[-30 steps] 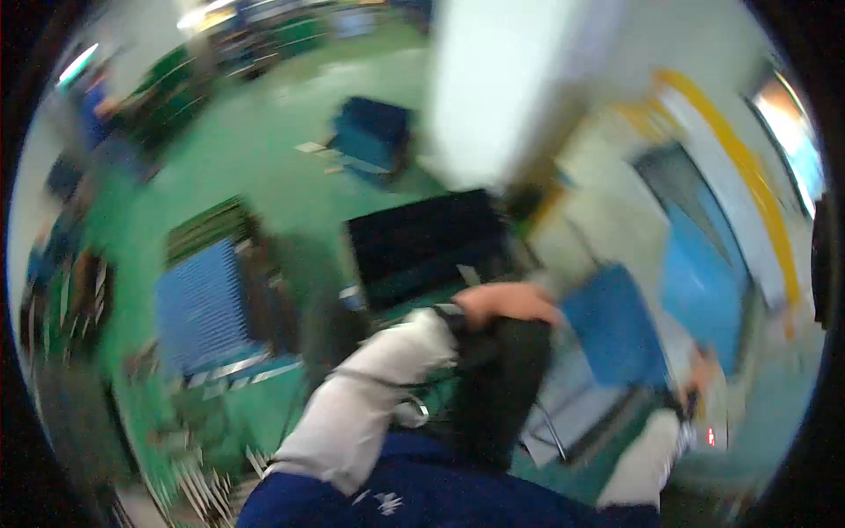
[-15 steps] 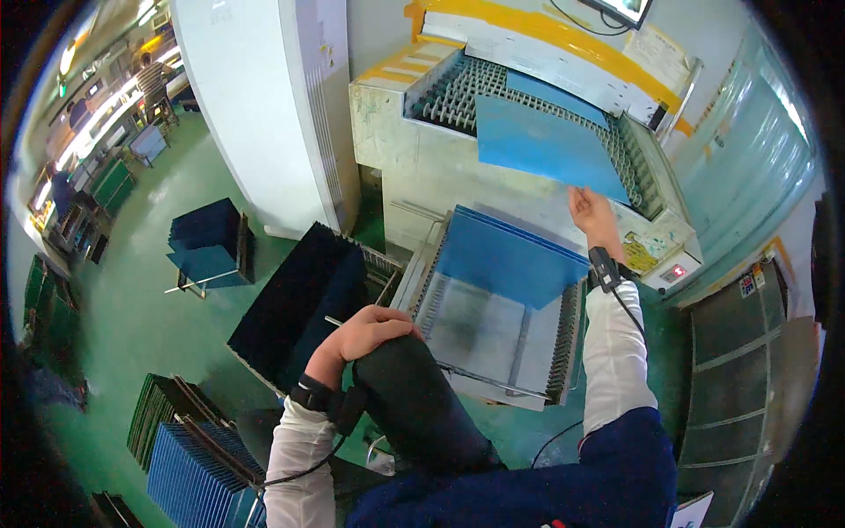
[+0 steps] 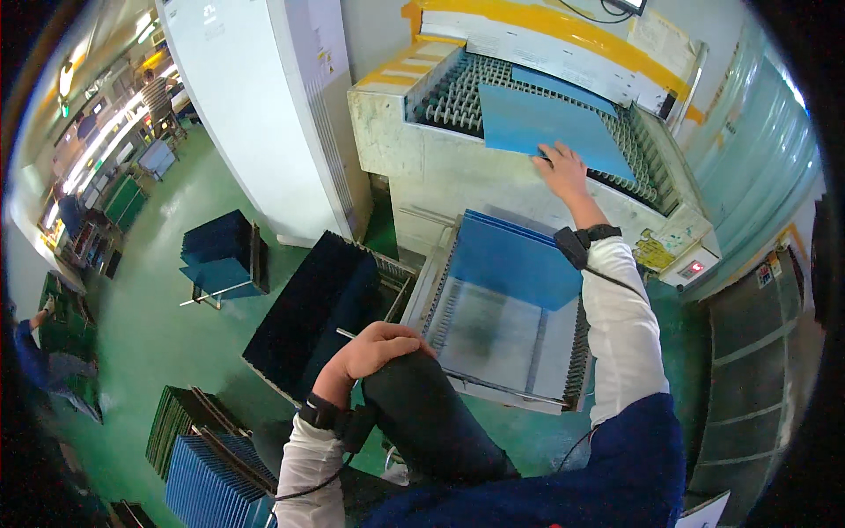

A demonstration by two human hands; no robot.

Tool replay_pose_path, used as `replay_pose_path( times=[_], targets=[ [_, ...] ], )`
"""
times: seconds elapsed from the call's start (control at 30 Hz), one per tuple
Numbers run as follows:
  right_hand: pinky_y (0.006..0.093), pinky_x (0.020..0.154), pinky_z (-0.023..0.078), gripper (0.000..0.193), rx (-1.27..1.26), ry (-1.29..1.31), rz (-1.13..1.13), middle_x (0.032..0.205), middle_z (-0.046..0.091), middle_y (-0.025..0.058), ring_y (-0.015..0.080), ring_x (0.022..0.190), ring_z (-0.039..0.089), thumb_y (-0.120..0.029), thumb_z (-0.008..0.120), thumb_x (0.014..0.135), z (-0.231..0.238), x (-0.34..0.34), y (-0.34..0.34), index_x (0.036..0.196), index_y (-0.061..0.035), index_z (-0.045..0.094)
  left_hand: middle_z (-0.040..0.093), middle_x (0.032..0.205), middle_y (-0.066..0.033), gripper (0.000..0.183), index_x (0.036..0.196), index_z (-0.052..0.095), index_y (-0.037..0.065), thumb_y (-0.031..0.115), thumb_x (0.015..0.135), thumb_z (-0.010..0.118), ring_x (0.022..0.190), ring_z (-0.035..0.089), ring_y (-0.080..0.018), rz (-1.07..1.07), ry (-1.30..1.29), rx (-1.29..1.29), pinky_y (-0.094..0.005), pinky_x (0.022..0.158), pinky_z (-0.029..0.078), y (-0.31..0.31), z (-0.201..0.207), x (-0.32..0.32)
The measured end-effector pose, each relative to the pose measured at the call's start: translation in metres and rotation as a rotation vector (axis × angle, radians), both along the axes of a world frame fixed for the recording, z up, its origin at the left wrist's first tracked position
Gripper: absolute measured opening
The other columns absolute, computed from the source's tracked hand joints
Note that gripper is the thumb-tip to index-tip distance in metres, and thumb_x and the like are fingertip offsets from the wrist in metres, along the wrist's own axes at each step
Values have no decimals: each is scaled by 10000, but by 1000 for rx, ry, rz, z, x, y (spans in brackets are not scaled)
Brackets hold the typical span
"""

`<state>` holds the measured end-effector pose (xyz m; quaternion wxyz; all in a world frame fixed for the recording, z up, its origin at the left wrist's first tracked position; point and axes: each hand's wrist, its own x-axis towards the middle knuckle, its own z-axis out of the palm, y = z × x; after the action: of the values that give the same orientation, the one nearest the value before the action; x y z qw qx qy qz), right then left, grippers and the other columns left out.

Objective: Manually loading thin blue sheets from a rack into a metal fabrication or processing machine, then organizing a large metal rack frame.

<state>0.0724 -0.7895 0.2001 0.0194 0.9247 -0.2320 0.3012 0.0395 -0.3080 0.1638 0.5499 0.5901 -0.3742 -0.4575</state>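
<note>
My right hand [image 3: 562,169] reaches forward and holds the near edge of a blue sheet [image 3: 528,119]. The sheet lies flat on the rollers [image 3: 449,101] of a beige machine. My left hand [image 3: 378,346] rests on my raised knee in dark trousers and holds nothing. Below the machine, a stack of blue sheets [image 3: 515,260] lies at the far end of a grey slatted tray [image 3: 493,339], between my two arms.
A rack of dark blue panels [image 3: 304,317] stands left of the tray. A small cart with blue panels [image 3: 220,255] sits on the green floor. Blue stacks [image 3: 211,475] are at the lower left. A white column [image 3: 255,106] rises behind. Another person [image 3: 35,352] works at the far left.
The view swung from the floor and racks to the machine. My right hand has lowered the blue sheet flat onto the rollers. My left hand stays on my knee.
</note>
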Motion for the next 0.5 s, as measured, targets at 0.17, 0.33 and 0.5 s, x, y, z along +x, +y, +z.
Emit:
replay_pose_path(
  times=[0.17, 0.33, 0.5],
  targets=[
    [550, 1062, 274, 497, 106, 144, -69, 1446, 413, 73, 328, 1322, 374, -537, 443, 909, 16, 13, -2, 1335, -289, 512, 684, 961, -115, 284, 969, 687, -27, 190, 905, 517, 949, 618, -196, -7, -28, 1, -307, 894, 452, -5, 1, -1],
    [535, 1067, 271, 490, 165, 199, -165, 1447, 409, 79, 332, 1324, 365, -513, 440, 915, 26, 27, 1, 1344, -286, 503, 682, 951, -110, 272, 965, 689, -15, 190, 904, 521, 938, 613, -193, -12, 4, 24, -303, 884, 450, -7, 4, -2],
    [528, 1070, 266, 494, 176, 233, -215, 1439, 418, 75, 323, 1324, 359, -499, 438, 921, 34, 29, 11, 1355, -269, 493, 684, 952, -109, 269, 970, 690, -15, 191, 907, 529, 936, 613, -194, 0, 8, 26, -304, 886, 448, -5, 3, -1]
  ],
)
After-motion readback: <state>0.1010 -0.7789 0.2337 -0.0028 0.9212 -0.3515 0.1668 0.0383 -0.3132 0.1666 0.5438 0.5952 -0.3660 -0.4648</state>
